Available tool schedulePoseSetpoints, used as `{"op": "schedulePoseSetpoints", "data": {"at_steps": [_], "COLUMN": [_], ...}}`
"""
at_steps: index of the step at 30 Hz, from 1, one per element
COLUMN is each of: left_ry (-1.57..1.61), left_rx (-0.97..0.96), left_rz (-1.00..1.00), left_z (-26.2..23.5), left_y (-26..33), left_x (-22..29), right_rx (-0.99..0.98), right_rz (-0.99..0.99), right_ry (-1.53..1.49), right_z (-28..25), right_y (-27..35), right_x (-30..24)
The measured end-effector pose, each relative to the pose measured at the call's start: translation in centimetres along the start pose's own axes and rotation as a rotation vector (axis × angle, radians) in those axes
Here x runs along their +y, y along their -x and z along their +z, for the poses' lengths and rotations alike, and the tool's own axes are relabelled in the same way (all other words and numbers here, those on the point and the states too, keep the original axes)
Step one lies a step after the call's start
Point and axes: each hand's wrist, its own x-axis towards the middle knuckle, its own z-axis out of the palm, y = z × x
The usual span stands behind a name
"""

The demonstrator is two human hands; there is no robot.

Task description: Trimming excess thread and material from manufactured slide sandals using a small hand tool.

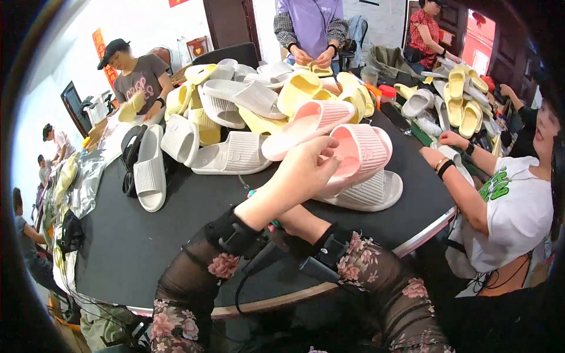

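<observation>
My left hand (306,167) reaches forward over the black round table (153,235) and grips the edge of a pink ribbed slipper (362,150). That slipper rests on a white slipper (371,191), and a second pink slipper (306,120) lies just behind it. My right forearm crosses underneath the left one. Only the wrist of my right hand (297,219) shows; its fingers are hidden under my left arm, next to a small teal and pink object (254,193). Both arms wear sheer black floral sleeves and black wrist devices.
A pile of white and yellow slippers (247,100) covers the far half of the table. One white slipper (150,170) lies at the left. A person in white works at the right (506,206); others sit beyond the pile. More yellow slippers (462,100) sit far right.
</observation>
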Motion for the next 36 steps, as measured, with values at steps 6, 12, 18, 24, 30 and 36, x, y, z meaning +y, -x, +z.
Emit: {"op": "schedulePoseSetpoints", "data": {"at_steps": [6, 12, 18, 24, 30, 36], "left_ry": [0.044, 0.081, 0.297, 0.416, 0.83, 1.259], "left_rx": [-0.062, -0.055, 0.262, 0.324, 0.066, 0.041], "left_rz": [-0.156, -0.303, -0.348, -0.137, 0.36, 0.295], "left_z": [-3.2, -7.6, -13.2, -14.1, -14.4, -14.8], "left_y": [3.7, 7.5, 10.1, 9.8, 12.7, 11.9], "left_x": [0.9, 1.1, -1.2, 7.1, 13.6, 11.7], "right_rx": [-0.086, 0.078, 0.043, 0.063, 0.075, 0.121], "right_rz": [0.055, 0.219, 0.305, 0.369, 0.389, 0.437], "right_ry": [-0.063, -0.229, -0.027, 0.022, 0.017, 0.058], "right_z": [2.4, 3.4, 4.7, 4.3, 4.9, 4.0], "right_y": [0.7, 0.2, 0.3, 0.2, 0.0, 0.4], "right_x": [-3.0, -3.6, -5.2, -5.2, -5.3, -5.6]}}
